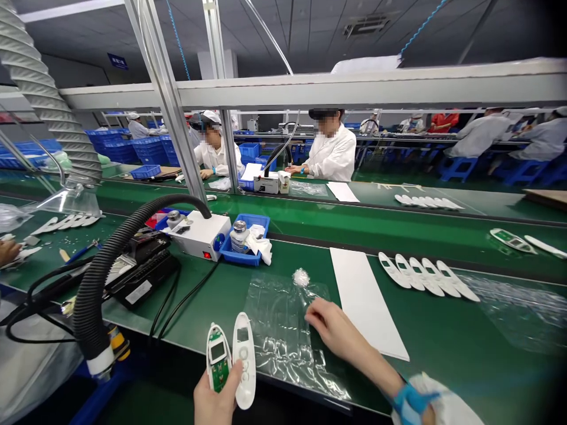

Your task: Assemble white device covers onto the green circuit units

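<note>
In my left hand (217, 401), at the bottom middle, are two halves of a slim white handheld device. One is a casing with a green circuit board (218, 360) and a square screen frame. The other is a white cover (244, 369) with a window and lettering, under my thumb. My right hand (326, 323) is over a clear plastic bag (279, 313) with its fingers closed together; anything between them is too small or hidden to tell. Just beyond it sits a small clump of clear bits (301, 277).
A white paper strip (367, 301) and several white covers (427, 274) lie to the right. At the back are a blue tray (241, 257) with a bottle and a white box (199, 233). A black hose (88, 283) arches at left. Two people sit opposite.
</note>
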Available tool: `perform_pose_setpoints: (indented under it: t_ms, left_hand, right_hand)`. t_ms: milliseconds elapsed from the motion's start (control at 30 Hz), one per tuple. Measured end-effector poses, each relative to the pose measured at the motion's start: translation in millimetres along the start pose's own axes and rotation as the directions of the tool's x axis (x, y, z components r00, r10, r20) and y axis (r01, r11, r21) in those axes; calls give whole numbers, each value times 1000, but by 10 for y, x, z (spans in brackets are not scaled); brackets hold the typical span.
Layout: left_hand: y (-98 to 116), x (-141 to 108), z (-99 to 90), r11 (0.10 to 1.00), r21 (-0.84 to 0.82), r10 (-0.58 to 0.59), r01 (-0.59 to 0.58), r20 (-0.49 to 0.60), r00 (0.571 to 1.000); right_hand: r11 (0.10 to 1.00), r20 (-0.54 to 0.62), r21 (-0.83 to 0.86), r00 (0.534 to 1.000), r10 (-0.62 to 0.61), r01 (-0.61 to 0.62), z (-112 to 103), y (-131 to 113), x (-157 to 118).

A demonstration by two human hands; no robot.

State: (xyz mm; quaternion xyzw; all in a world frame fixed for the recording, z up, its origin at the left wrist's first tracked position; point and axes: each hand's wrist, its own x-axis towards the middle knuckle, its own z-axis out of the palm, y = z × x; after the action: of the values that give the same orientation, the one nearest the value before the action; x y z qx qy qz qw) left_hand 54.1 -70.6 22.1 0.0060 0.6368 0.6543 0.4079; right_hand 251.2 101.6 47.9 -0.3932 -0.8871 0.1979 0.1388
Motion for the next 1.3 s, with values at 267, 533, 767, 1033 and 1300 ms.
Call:
perform_pose_setpoints:
  t_ms: [267, 533, 767, 1033, 1300]
  left_hand:
    - [-437, -67, 73, 986, 157, 42, -60, 111, 993]
    - [-573, -214, 275, 981, 184, 17, -57, 214, 977]
    - [-426, -368, 387, 929, 292, 150, -228, 264, 953]
    - [-383, -415, 412, 909, 307, 199, -282, 276, 940]
    - [-404, -413, 402, 921, 299, 180, -249, 240, 954]
  right_hand:
    - [967, 28, 184, 985, 172, -175, 276, -67, -642]
    - [944, -185, 329, 978, 94, -29, 204, -202, -823]
    - [918, -47, 393, 996, 74, -50, -22, -497, -661]
    - [944, 17, 319, 997, 76, -77, -10, -597, -518]
    - [866, 33, 467, 982, 188, -182, 98, -582, -577]
